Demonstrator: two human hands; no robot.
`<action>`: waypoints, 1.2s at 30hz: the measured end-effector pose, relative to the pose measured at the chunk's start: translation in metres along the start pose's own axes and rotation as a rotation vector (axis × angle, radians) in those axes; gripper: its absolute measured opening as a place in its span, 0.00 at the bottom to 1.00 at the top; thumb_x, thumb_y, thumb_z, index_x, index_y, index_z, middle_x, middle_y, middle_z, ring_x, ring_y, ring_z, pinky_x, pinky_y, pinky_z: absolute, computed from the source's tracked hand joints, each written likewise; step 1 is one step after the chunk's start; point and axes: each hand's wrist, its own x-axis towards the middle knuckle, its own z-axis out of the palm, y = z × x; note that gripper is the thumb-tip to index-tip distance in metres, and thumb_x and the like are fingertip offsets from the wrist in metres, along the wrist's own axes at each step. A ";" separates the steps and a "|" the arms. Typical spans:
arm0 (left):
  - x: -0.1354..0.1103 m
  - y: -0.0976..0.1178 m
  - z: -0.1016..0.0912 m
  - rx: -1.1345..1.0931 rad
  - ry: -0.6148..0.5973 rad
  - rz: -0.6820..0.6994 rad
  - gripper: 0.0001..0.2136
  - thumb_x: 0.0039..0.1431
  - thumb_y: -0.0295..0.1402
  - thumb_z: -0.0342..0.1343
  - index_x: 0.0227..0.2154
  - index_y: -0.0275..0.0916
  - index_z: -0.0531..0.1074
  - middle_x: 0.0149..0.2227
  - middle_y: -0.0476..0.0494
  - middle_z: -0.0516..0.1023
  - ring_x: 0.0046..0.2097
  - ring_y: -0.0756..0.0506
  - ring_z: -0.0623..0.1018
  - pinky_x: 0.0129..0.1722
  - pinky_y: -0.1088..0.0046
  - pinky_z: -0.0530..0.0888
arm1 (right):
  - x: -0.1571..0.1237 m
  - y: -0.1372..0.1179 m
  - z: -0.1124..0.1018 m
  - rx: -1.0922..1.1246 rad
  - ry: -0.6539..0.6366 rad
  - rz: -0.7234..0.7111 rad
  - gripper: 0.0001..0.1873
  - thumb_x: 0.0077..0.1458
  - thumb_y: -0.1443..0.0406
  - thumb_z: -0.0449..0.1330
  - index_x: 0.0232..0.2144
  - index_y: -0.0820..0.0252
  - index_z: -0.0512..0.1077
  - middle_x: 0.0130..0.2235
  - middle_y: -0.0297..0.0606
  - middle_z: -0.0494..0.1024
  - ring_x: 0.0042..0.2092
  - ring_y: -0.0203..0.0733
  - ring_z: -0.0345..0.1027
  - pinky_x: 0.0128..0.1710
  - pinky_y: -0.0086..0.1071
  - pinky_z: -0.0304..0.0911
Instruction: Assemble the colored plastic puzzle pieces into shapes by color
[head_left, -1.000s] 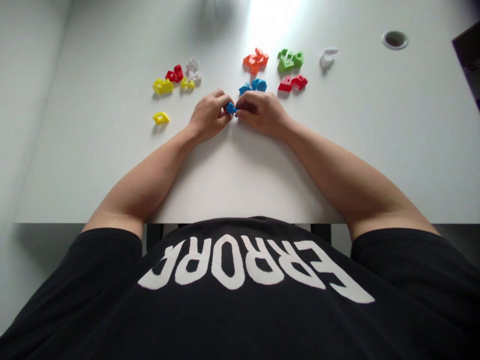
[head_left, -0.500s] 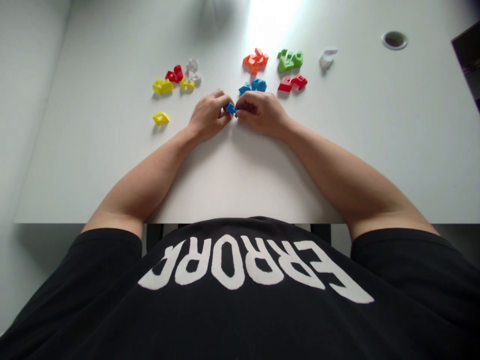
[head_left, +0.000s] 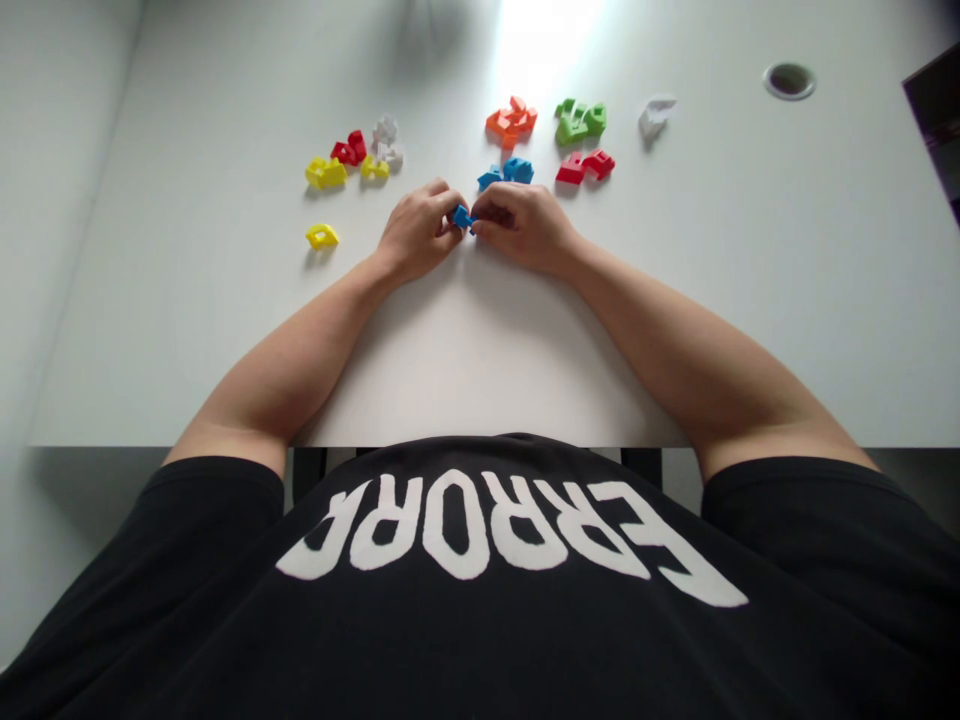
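Observation:
A small blue plastic piece (head_left: 462,216) sits between my two hands at the middle of the table. My left hand (head_left: 424,228) pinches it from the left with thumb and fingers. From the right, the fingertips of my right hand (head_left: 525,222) close on a small blue part at its other end; whether this is a separate piece I cannot tell. Just beyond my right fingers lie more blue pieces (head_left: 517,169), partly hidden by that hand.
On the white table (head_left: 465,370) lie orange pieces (head_left: 512,122), green pieces (head_left: 580,121), red pieces (head_left: 585,167) and a grey-white piece (head_left: 656,116). Left are yellow pieces (head_left: 325,173), red ones (head_left: 349,149), white ones (head_left: 386,140) and a lone yellow piece (head_left: 322,236). A round hole (head_left: 790,80) is at the far right.

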 end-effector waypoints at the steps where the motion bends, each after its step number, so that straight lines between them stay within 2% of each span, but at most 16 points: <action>1: 0.000 0.000 0.000 0.000 0.000 0.001 0.08 0.63 0.36 0.58 0.42 0.47 0.80 0.46 0.42 0.82 0.43 0.42 0.80 0.45 0.64 0.74 | 0.000 0.000 0.000 0.003 -0.001 -0.001 0.16 0.61 0.47 0.64 0.36 0.51 0.76 0.36 0.35 0.81 0.36 0.43 0.69 0.41 0.40 0.66; 7: 0.000 -0.001 0.001 -0.003 -0.018 -0.005 0.09 0.65 0.37 0.57 0.43 0.46 0.80 0.46 0.41 0.81 0.45 0.41 0.80 0.46 0.64 0.74 | 0.001 0.000 0.000 0.005 -0.011 0.007 0.16 0.61 0.47 0.65 0.36 0.52 0.76 0.37 0.36 0.82 0.36 0.42 0.69 0.41 0.40 0.65; 14: 0.000 0.000 0.000 0.009 -0.007 -0.001 0.08 0.64 0.35 0.58 0.43 0.46 0.81 0.47 0.42 0.82 0.44 0.42 0.80 0.46 0.63 0.74 | -0.001 -0.001 0.000 -0.001 -0.004 0.025 0.15 0.61 0.48 0.65 0.36 0.51 0.76 0.37 0.35 0.81 0.38 0.45 0.72 0.41 0.40 0.67; 19: 0.000 0.001 0.000 0.014 -0.043 -0.023 0.10 0.65 0.33 0.56 0.45 0.45 0.80 0.48 0.41 0.81 0.48 0.40 0.80 0.49 0.62 0.74 | 0.001 0.001 0.001 0.014 -0.013 0.012 0.20 0.61 0.43 0.64 0.36 0.52 0.76 0.37 0.36 0.81 0.37 0.42 0.68 0.41 0.40 0.65; 24: 0.000 -0.002 0.002 0.010 -0.022 -0.004 0.09 0.64 0.34 0.57 0.44 0.46 0.80 0.47 0.42 0.81 0.45 0.41 0.80 0.47 0.63 0.74 | 0.002 0.000 -0.001 0.021 -0.036 0.023 0.25 0.59 0.39 0.63 0.36 0.52 0.76 0.36 0.35 0.81 0.35 0.39 0.63 0.40 0.39 0.63; 28: 0.000 -0.002 0.001 0.007 -0.026 -0.004 0.09 0.65 0.35 0.57 0.44 0.47 0.80 0.47 0.42 0.81 0.46 0.41 0.80 0.47 0.63 0.74 | 0.001 -0.002 -0.001 0.018 -0.026 0.024 0.23 0.60 0.40 0.63 0.36 0.51 0.75 0.36 0.34 0.81 0.36 0.41 0.65 0.41 0.40 0.64; 36: 0.000 0.001 -0.001 0.024 -0.047 -0.042 0.11 0.64 0.33 0.56 0.45 0.46 0.81 0.50 0.41 0.81 0.46 0.41 0.81 0.49 0.61 0.74 | 0.000 -0.001 0.000 -0.009 -0.017 0.015 0.15 0.62 0.49 0.65 0.37 0.52 0.76 0.37 0.36 0.82 0.37 0.42 0.69 0.42 0.40 0.66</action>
